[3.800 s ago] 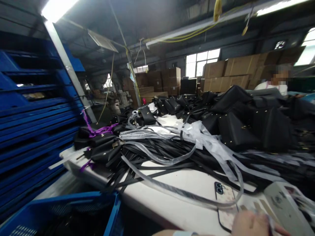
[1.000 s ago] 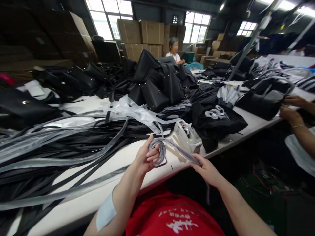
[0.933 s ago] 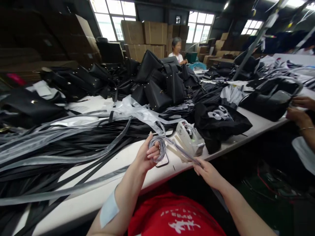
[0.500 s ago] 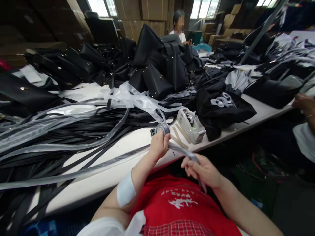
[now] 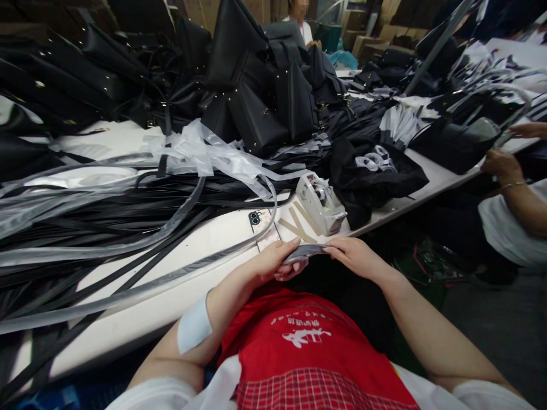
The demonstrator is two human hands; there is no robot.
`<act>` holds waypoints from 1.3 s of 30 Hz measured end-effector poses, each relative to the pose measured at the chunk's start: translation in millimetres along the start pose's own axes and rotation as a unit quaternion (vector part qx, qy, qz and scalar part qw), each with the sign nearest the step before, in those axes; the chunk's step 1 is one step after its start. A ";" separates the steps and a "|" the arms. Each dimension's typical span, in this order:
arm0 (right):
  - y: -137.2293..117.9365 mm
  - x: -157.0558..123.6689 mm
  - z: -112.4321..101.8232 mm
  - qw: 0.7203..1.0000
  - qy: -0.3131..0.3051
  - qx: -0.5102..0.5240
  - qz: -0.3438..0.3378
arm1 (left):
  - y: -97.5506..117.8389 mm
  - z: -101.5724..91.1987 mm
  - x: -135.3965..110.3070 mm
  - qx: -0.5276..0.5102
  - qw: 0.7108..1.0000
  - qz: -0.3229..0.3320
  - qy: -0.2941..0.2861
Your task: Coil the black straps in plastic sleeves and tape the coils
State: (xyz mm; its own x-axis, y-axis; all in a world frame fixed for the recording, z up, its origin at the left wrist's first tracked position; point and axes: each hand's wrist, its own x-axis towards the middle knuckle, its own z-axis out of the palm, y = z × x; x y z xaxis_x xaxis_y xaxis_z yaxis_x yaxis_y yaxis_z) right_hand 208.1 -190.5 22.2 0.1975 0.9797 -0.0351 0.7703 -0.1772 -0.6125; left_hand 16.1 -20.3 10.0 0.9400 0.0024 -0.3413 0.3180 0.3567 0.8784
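Between my two hands, just off the table's front edge, a black strap wrapped in clear plastic film (image 5: 311,250) runs in a short flattened coil. My left hand (image 5: 277,261) is closed round its left end, thumb on top and fingers curled beneath. The right end is pinched in my right hand (image 5: 350,254), thumb against fingertips. Behind my left hand lies a phone (image 5: 260,219) with its camera side up. A second film-covered strap (image 5: 162,279) loops past the phone and runs left along the table.
A tape dispenser (image 5: 321,202) stands near the table edge, beside brown tape strips (image 5: 299,222). Black straps (image 5: 171,205) cover the left side, with crumpled plastic film (image 5: 205,151) above. Black bags (image 5: 256,108) are piled behind. At right, a co-worker's hand (image 5: 504,166) is over the table.
My left hand has come down and toward me from over the phone, uncovering it. My right hand has risen, and both hands now hold the strap close together. The view has tilted down.
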 end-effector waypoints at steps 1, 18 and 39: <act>-0.7 0.7 4.1 1.000 -0.004 0.000 0.003 | -1.5 -0.9 1.8 -0.078 0.996 -0.017 -0.028; -27.2 5.4 108.4 0.878 0.203 0.415 0.128 | -27.8 26.0 35.5 -0.351 0.926 0.121 0.074; -16.6 -17.8 72.9 0.928 -0.006 0.350 0.126 | -59.9 19.3 22.2 0.082 0.933 0.184 0.297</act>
State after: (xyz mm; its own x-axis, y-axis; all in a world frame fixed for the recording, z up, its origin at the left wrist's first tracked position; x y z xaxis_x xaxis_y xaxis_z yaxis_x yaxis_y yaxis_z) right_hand 147.6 -198.2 -24.5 0.3084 0.9168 -0.2537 0.1176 -0.3014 -0.9462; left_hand 20.3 -59.6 -43.8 0.7699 0.6319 -0.0895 0.0479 0.0827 0.9954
